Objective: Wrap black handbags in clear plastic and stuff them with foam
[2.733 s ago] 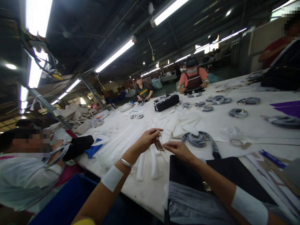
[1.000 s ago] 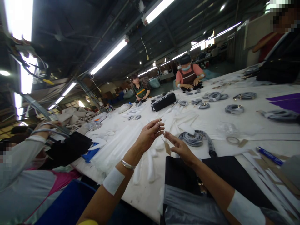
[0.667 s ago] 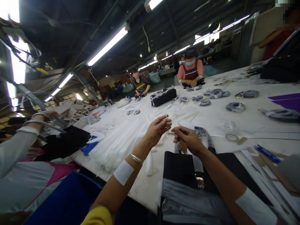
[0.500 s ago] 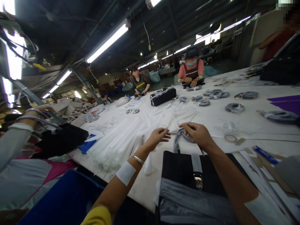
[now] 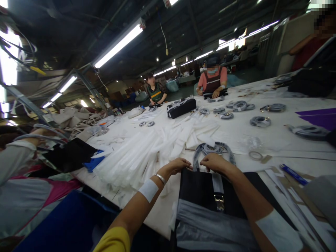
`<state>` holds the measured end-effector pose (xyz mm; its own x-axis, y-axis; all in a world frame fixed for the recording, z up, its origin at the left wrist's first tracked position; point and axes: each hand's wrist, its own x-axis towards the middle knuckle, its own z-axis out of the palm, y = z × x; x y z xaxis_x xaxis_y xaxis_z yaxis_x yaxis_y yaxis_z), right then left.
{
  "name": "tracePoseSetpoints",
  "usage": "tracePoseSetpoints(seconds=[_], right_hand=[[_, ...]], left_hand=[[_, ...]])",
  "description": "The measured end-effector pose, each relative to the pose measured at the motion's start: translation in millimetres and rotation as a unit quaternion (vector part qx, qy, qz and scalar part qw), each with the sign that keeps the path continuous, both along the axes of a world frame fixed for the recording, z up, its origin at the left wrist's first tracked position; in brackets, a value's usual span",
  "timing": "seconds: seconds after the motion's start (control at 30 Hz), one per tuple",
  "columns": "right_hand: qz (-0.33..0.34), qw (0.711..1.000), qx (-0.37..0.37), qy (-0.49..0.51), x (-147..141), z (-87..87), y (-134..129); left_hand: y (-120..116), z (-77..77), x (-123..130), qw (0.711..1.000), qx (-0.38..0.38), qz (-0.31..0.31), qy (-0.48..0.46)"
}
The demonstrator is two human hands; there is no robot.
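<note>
A black bag (image 5: 196, 185) with a gold buckle (image 5: 219, 202) lies at the near edge of the table, grey wrapping across its lower part. Its grey-wrapped handle (image 5: 231, 154) arches up beyond the top edge, around a coiled grey strap. My left hand (image 5: 181, 165) is at the bag's top left corner, beside the handle's left end, with its fingers pinched together. Just right of that end, my right hand (image 5: 214, 162) is closed over the handle's inside. What either hand grips, if anything, is too small to make out.
White foam strips (image 5: 131, 157) are heaped left of the bag. Tape (image 5: 255, 155), a blue-marked box (image 5: 294, 174) and coiled straps (image 5: 259, 121) lie to the right. A blue bin (image 5: 65, 220) stands at the lower left. A neighbour's arm (image 5: 19, 154) holds another black bag (image 5: 69, 154).
Both hands have moved down and toward me, to the bag's top edge. The handle's arch now shows beyond my right hand. The camera view has shifted slightly.
</note>
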<state>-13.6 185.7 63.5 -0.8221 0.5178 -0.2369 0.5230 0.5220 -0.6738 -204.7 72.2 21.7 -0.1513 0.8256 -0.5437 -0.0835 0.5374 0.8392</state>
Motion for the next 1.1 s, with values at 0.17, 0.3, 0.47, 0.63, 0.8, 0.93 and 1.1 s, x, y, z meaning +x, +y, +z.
tracePoseSetpoints(seconds=[0.17, 0.3, 0.47, 0.63, 0.8, 0.93, 1.1], right_hand=[[0.005, 1.000, 0.005, 0.012, -0.9, -0.9, 0.3], [0.020, 0.999, -0.011, 0.031, -2.7, -1.2, -3.5], [0.024, 0.997, -0.027, 0.063, -6.9, -3.0, -7.7], [-0.021, 0.995, -0.003, 0.100, -9.5, -3.0, -3.5], [-0.065, 0.981, 0.016, 0.184, -11.1, 3.0, -5.1], [-0.022, 0.933, -0.240, 0.266, -13.5, 2.9, -14.1], [0.022, 0.851, -0.407, 0.331, -14.2, 3.8, -20.5]], left_hand=[[1.9, -1.3, 1.8, 0.999, 0.011, -0.022, -0.038], [0.3, 8.4, 11.8, 0.995, 0.068, -0.027, -0.060], [-0.3, 12.6, 21.7, 0.993, 0.104, -0.047, -0.038], [-11.3, 20.6, 11.1, 0.993, 0.112, -0.020, 0.031], [-37.8, 37.3, -3.5, 0.987, 0.152, 0.038, 0.041], [-52.5, 41.4, 2.8, 0.967, 0.208, 0.108, -0.095], [-51.5, 36.1, 19.8, 0.932, 0.260, 0.172, -0.185]])
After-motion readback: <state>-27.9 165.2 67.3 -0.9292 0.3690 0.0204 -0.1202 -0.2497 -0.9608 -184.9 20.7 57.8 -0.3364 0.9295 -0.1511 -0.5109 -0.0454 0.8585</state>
